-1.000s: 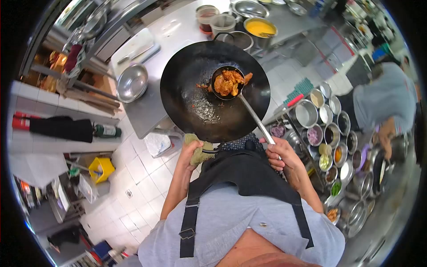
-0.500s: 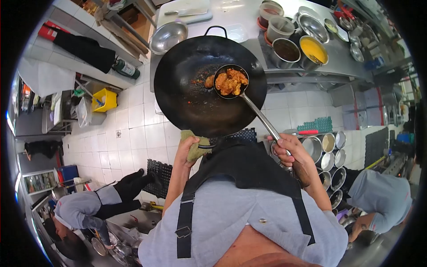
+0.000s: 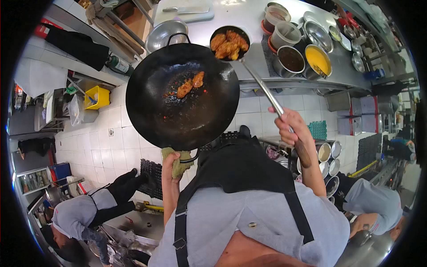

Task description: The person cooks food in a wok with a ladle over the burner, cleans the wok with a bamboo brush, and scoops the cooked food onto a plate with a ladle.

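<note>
A wok (image 3: 204, 118) is shown held in front of the body, with its near handle gripped by the left hand (image 3: 170, 163) through a folded green cloth (image 3: 181, 167); the fingers are closed on the cloth. The steel shaft of a ladle (image 3: 263, 89) is gripped by the right hand (image 3: 292, 127), with the fingers curled around it. Compared with half a second earlier, when the ladle's bowl was held over the inside of the wok, it has been carried out to the far right edge, and the wok is now seen further left. Browned food (image 3: 230, 46) is heaped in the ladle; whether the rim of the wok is touched by it cannot be told. Two pieces (image 3: 184, 90) are left in the wok among small red and dark bits, one of them formerly hidden by the ladle. Beyond, on the steel counter (image 3: 249, 20), a metal bowl (image 3: 163, 36) is partly covered by the wok, and pots of brown sauce (image 3: 290, 59) and yellow liquid (image 3: 317, 58) are placed side by side. A pale label is borne by a green bottle (image 3: 120, 65) at left, its print too small to be read.
</note>
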Motion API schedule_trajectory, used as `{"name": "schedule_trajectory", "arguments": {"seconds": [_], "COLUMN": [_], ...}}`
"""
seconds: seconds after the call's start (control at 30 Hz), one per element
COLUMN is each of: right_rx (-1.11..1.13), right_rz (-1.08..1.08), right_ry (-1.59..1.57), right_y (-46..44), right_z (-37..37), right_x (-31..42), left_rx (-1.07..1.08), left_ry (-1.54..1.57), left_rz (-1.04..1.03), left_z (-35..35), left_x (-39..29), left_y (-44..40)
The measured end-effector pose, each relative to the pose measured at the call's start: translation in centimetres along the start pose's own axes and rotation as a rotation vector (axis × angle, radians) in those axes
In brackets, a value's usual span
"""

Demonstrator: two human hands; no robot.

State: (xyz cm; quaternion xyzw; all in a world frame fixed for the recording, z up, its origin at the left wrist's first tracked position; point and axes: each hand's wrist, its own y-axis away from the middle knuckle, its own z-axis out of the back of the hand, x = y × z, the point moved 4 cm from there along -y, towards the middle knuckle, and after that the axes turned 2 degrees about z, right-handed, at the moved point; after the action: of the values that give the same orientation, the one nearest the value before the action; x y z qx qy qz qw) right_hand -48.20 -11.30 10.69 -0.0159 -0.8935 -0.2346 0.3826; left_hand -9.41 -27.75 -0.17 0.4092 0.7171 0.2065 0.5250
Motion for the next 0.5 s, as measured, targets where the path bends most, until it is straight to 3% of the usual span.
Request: {"name": "schedule_trajectory", "arguments": {"seconds": [0.07,0.17,0.3,0.5], "right_rx": [-0.046,-0.106,-0.128,-0.137], "right_rz": [0.059,0.13,0.146,0.084], "right_ry": [0.114,0.272,0.317,0.327], "right_y": [-3.5,-9.6,-16.9,-19.0], "right_z": [1.7,5.9,10.2,13.9], "right_x": [1.8,2.3,2.8,2.1], "left_rx": [0.006,-0.031,-0.06,-0.096], "left_ry": [0.071,0.098,0.171,0.188], "left_rz": [-0.087,-0.037,-0.112,-0.125], "left_z": [-2.2,-2.6,-5.0,-6.2], "left_x": [-0.6,0.8,1.2,2.2], "left_y": [0.4,0.5,0.9,1.0]}}
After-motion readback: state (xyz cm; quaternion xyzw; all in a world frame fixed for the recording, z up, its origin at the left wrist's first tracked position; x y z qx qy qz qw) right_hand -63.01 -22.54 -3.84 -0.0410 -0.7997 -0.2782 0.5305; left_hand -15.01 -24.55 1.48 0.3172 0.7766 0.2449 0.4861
